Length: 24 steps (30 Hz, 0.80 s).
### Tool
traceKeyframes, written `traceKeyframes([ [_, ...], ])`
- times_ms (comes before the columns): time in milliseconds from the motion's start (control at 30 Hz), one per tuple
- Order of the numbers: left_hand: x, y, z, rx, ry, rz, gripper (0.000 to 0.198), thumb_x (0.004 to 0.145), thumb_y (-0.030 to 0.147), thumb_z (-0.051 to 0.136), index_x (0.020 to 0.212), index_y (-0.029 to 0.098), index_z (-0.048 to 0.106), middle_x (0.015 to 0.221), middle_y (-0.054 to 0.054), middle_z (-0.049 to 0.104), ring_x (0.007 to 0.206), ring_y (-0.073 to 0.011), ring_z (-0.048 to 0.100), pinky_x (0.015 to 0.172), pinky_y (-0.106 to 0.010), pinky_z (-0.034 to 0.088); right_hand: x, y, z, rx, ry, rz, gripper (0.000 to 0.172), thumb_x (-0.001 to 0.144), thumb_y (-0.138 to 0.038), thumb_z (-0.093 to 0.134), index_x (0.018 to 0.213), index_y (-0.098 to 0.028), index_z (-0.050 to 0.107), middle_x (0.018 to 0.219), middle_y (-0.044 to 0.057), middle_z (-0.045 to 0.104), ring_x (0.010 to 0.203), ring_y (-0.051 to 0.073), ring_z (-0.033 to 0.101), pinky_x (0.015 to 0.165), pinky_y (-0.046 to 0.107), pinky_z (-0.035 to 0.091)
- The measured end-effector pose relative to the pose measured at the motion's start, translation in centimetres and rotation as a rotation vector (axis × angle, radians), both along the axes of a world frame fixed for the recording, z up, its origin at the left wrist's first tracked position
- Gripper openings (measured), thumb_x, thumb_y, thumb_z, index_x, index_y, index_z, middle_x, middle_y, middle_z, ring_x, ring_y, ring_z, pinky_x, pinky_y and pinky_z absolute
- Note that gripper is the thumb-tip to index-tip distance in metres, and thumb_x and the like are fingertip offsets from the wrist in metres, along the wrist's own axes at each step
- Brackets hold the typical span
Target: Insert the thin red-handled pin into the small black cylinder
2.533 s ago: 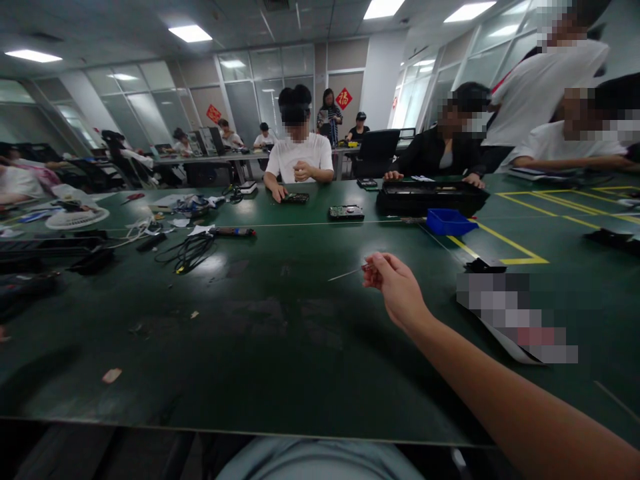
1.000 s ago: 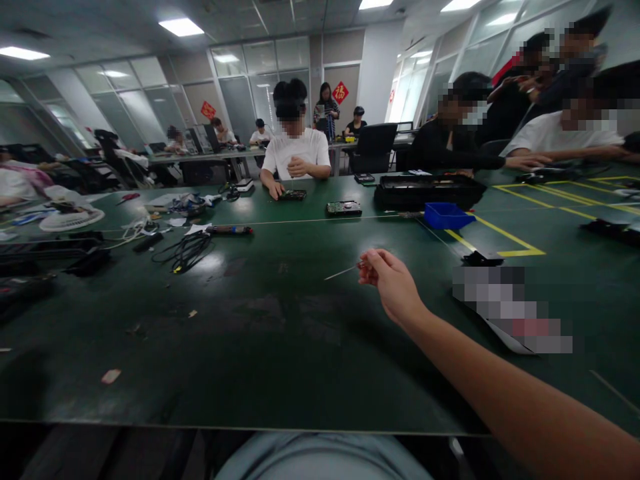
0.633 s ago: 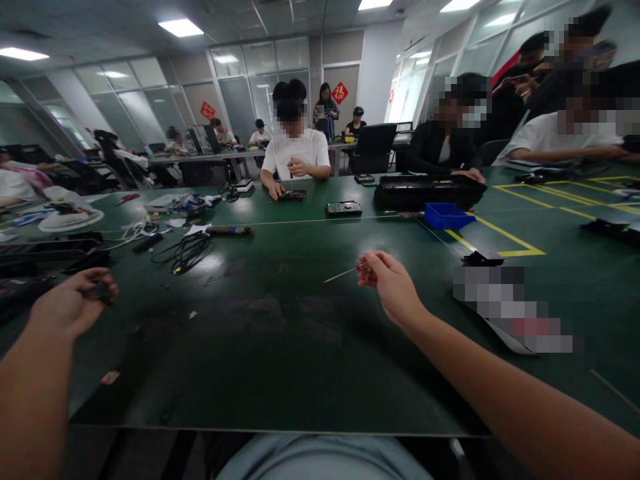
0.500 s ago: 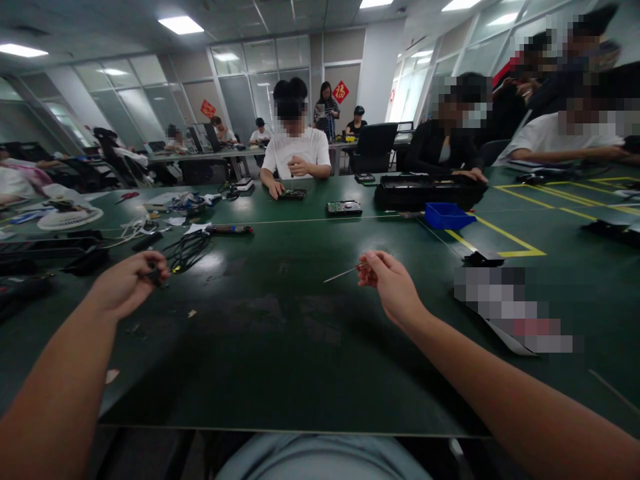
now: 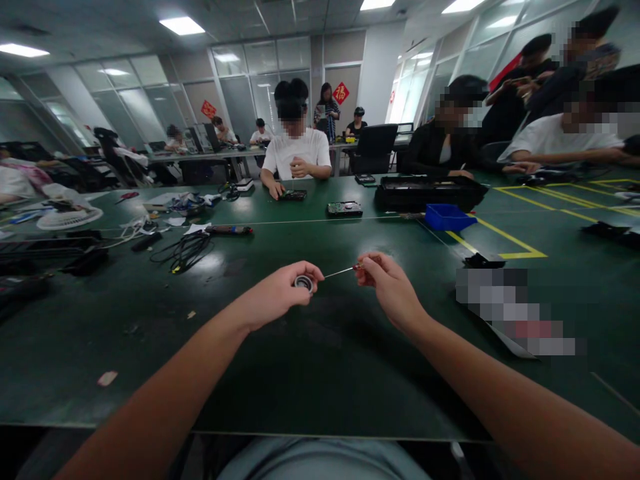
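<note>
Slim silver-shafted tool with a reddish grip [image 5: 340, 273] hangs slantwise above the middle of the table, pinched at its grip by the right hand [image 5: 383, 277]. Its shaft runs towards the left hand [image 5: 287, 293], whose thumb and fingers curl round a small grey ring-shaped part [image 5: 303, 284]; whether the tip touches those fingers I cannot tell. Below both hands spreads a dark green, dully shining tabletop [image 5: 280, 380], marked on the right by yellow stripes [image 5: 523, 255]. Left of the hands lie a coiled black cable [image 5: 185, 253], a dark stick-shaped tool with a red end [image 5: 230, 230] and, nearer the front edge, a pale paper scrap [image 5: 107, 379]. Farther back sit a flat rectangular device with a green circuit board [image 5: 345, 209], a long black open-topped tray [image 5: 433, 193] and, just before it, a small blue plastic bin [image 5: 447, 217]. Across the table a person in a white shirt [image 5: 299, 150] works over a small board [image 5: 293, 195]. Behind stand a black office chair [image 5: 374, 145], glass partitions [image 5: 263, 53] and a red diamond-shaped sign [image 5: 341, 93], beneath bright rectangular ceiling lights [image 5: 182, 26].
</note>
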<state>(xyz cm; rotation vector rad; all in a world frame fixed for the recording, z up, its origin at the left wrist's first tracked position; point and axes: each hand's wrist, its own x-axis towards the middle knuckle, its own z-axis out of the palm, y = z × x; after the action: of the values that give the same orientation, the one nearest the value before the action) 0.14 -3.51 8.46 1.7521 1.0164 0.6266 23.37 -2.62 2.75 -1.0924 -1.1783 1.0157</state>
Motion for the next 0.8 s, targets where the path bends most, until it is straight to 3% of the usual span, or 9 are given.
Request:
traceKeyframes([
  [67,1.1,0.2,-1.5,0.081,0.087,0.0,0.044,0.065,0.011,0.057,0.109,0.019,0.058,0.101,-0.004,0.061,0.087,-0.0186,0.057,0.076,-0.03,0.045,0.1,0.1,0.0,0.024,-0.058,-0.032,0.023,0.088,-0.046,0.063,0.089,-0.023,0.066,0.077,0.0,0.064,0.07,0.017,0.058,0.07,0.034,0.046],
  [200,2.1,0.9,-5.0,0.187,0.156,0.126,0.046,0.069,0.001,0.05,0.112,0.019,0.053,0.105,-0.005,0.061,0.091,-0.0183,0.058,0.079,-0.031,0.045,0.1,0.0,0.3,0.083,-0.129,-0.049,0.026,0.091,-0.048,0.06,0.089,-0.023,0.065,0.072,0.0,0.062,0.067,0.016,0.057,0.069,0.033,0.047],
  [300,1.9,1.4,-6.6,0.24,0.144,0.181,0.047,0.074,0.0,0.051,0.117,0.019,0.055,0.11,-0.006,0.063,0.098,-0.0195,0.06,0.086,-0.033,0.047,0.1,-0.3,0.7,0.122,-0.178,-0.075,0.028,0.093,-0.049,0.059,0.085,-0.023,0.064,0.071,0.0,0.062,0.066,0.016,0.057,0.067,0.032,0.046],
  [467,1.0,2.0,-7.1,0.333,0.091,0.147,0.035,0.08,0.007,0.065,0.112,0.021,0.066,0.119,-0.005,0.065,0.113,-0.0206,0.059,0.105,-0.037,0.044,0.3,-0.6,0.6,0.136,-0.278,-0.068,0.033,0.095,-0.049,0.056,0.075,-0.023,0.06,0.064,-0.001,0.058,0.061,0.015,0.055,0.063,0.032,0.044],
  [567,0.8,2.3,-7.4,0.384,0.09,0.133,0.038,0.08,0.008,0.07,0.115,0.024,0.068,0.125,-0.004,0.065,0.121,-0.0204,0.057,0.112,-0.038,0.039,0.3,-0.5,0.4,0.145,-0.183,-0.016,0.029,0.094,-0.048,0.058,0.081,-0.023,0.064,0.067,-0.001,0.06,0.061,0.015,0.055,0.063,0.032,0.045],
  [667,0.7,2.6,-7.9,0.36,0.086,0.168,0.045,0.082,0.011,0.07,0.124,0.026,0.065,0.128,-0.003,0.065,0.121,-0.0204,0.058,0.112,-0.039,0.039,0.2,-0.3,0.3,0.117,-0.002,0.043,0.026,0.09,-0.047,0.063,0.09,-0.022,0.068,0.075,0.001,0.066,0.067,0.016,0.061,0.066,0.033,0.049],
  [800,0.7,2.8,-8.1,0.36,0.078,0.228,0.039,0.08,0.012,0.073,0.117,0.022,0.068,0.121,-0.004,0.069,0.114,-0.0216,0.062,0.107,-0.038,0.044,-0.1,-0.3,0.3,0.11,0.049,0.081,0.029,0.085,-0.049,0.068,0.093,-0.021,0.069,0.08,0.003,0.07,0.07,0.017,0.064,0.069,0.034,0.052],
])
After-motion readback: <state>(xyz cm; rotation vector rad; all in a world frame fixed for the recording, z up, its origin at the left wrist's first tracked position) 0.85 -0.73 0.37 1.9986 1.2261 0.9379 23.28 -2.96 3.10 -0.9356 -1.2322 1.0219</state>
